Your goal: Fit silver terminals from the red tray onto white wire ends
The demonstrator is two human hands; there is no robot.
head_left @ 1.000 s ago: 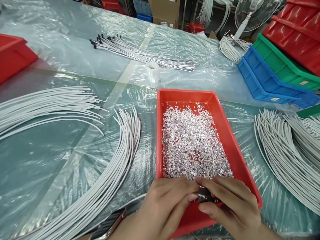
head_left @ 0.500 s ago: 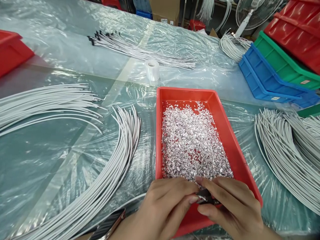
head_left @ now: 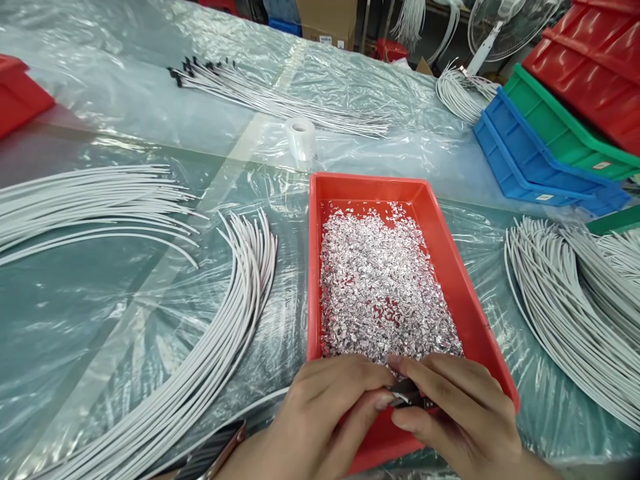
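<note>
Over the near end of a red tray, both of my hands meet at the fingertips. My left hand pinches the end of a white cable, which runs back to the lower left beneath that hand. My right hand is closed on a small dark tool, whose tip touches the cable end at my left fingertips; its exact form is partly hidden by the fingers. Silvery foil scraps cover much of the tray's floor.
Bundles of white cable lie left and right. Behind the tray stands a clear tape roll, near cables with black ends. Blue, green and red bins are stacked at the right; a red bin sits far left.
The whole view has shifted slightly, so the tray and cables appear a little further left. My hands keep nearly the same grip and pose.
</note>
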